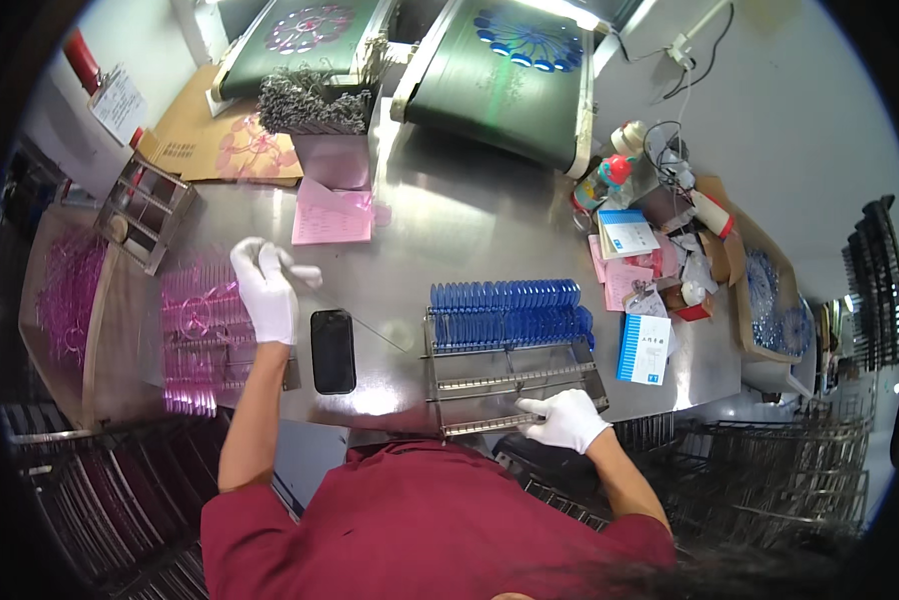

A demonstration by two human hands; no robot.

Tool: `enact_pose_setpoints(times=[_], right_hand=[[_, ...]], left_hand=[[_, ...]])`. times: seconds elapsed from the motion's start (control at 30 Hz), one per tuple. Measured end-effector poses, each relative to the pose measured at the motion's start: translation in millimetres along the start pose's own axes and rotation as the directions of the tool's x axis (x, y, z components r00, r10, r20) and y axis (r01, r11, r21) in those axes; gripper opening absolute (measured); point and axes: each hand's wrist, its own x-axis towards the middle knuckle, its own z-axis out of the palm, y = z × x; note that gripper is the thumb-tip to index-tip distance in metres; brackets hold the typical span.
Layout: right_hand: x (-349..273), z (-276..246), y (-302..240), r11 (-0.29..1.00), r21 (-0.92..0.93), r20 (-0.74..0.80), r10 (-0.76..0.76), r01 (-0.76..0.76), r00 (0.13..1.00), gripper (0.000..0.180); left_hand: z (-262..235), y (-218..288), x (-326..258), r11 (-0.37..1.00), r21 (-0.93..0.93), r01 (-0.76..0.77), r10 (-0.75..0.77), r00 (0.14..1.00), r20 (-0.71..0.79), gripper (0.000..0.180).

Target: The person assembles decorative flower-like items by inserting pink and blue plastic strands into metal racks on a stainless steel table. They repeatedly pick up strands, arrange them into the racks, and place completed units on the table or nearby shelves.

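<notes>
Gloves cover both our hands, likely to keep marks off the shiny pieces; our right hand (pixel 567 420) grasps the near rail of the metal rack (pixel 510 378) at its right corner, thumb and finger on either side, which seems a handy grip for steadying the frame. The rack sits in front of us at the near edge of the table (pixel 425 225); the blue discs (pixel 507 314) stand upright in two rows along its far part, while the nearer slotted bars are bare; we judge that the slots keep the discs apart so their faces do not rub.

Our left hand (pixel 268 290) hangs above the table beside the pink pieces (pixel 202 320), forefinger and thumb reaching to the right; a thin line runs from near its fingertips toward a pale round spot, but the view is too poor for us to tell whether those fingers pinch anything or are free.

Between the two groups lies a black phone (pixel 333 352), touching neither hand; pink paper slips (pixel 332 218) lie farther back, and a blue and white booklet (pixel 645 348) lies right of the rack, within easy reach, we suppose, yet out of the working space.
</notes>
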Motion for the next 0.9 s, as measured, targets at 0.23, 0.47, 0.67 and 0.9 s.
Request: enact_pose_setpoints(times=[0.23,0.47,0.67,0.9], right_hand=[[18,8,59,0.982,-0.137,0.017,-0.129,0.131,0.991,0.054],[36,-6,84,0.958,-0.209,0.08,-0.184,0.197,0.98,0.052],[47,-9,105,0.939,-0.226,0.044,-0.255,0.258,0.966,0.052],[54,-8,116,0.92,-0.238,-0.004,-0.322,0.312,0.947,0.051]], left_hand=[[-13,-60,-35,0.869,-0.309,0.388,-0.473,0.836,-0.28,0.016],[-18,-82,-64,0.836,-0.389,0.387,-0.527,0.765,-0.37,0.012],[-17,-76,-71,0.849,-0.415,0.326,-0.509,0.717,-0.477,0.013],[-20,-97,-92,0.803,-0.455,0.385,-0.574,0.705,-0.417,0.02]])
